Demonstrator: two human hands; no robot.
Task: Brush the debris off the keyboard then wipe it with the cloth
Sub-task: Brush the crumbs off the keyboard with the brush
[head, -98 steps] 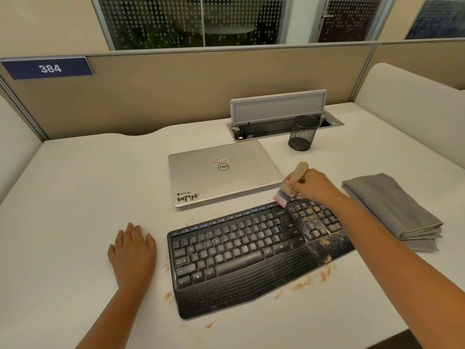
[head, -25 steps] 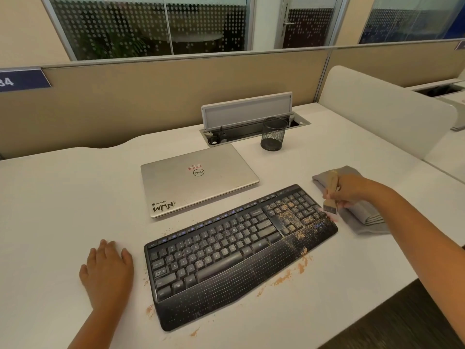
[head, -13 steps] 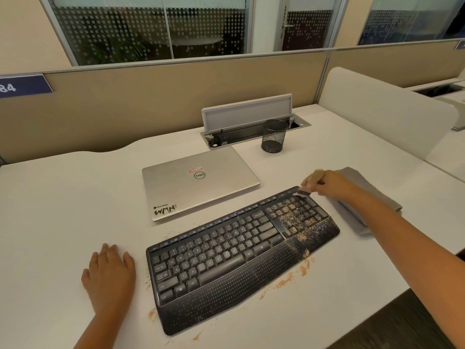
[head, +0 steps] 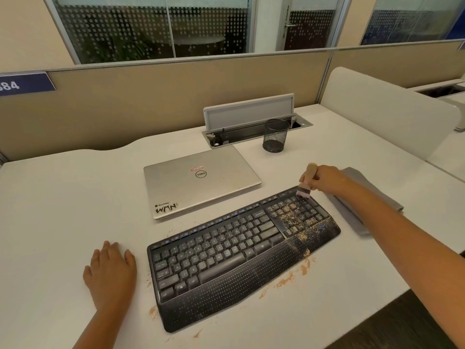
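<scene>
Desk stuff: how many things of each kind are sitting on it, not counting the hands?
Keyboard: 1
Brush, held in the right hand: 1
Folded grey cloth: 1
Closed silver laptop: 1
Black mesh pen cup: 1
Total: 5
The left hand lies flat on the desk, holding nothing.

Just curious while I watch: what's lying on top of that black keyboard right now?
Orange-brown debris dusts the keyboard around its number pad; the brush in the right hand touches its far right corner. Keys beneath the bristles are hidden.
</scene>
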